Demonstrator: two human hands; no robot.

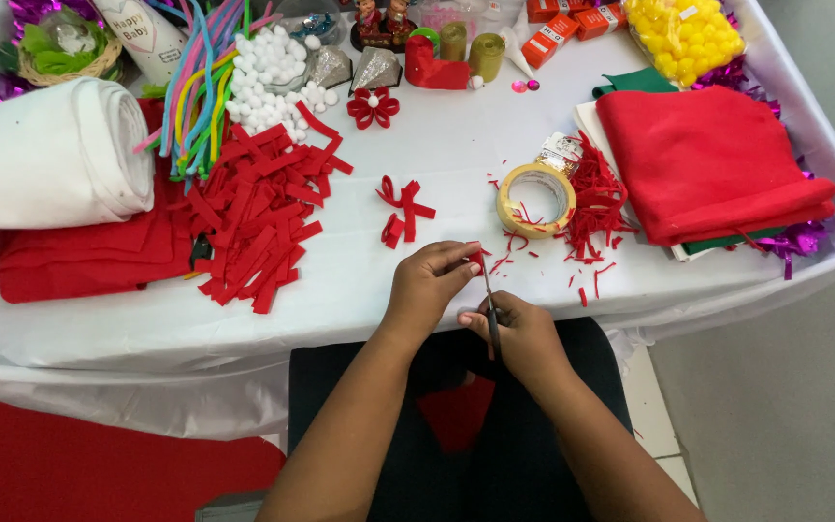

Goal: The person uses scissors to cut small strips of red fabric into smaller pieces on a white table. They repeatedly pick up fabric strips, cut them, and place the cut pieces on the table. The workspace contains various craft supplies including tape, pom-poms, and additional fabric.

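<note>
Scissors (490, 309) sit gripped in the right hand (524, 333), blades pointing to twelve o'clock at a small red felt scrap (475, 257) pinched in the left hand (429, 280). Tape roll (535, 199) lies at one o'clock, red felt strips (258, 217) at ten, both well apart.
</note>
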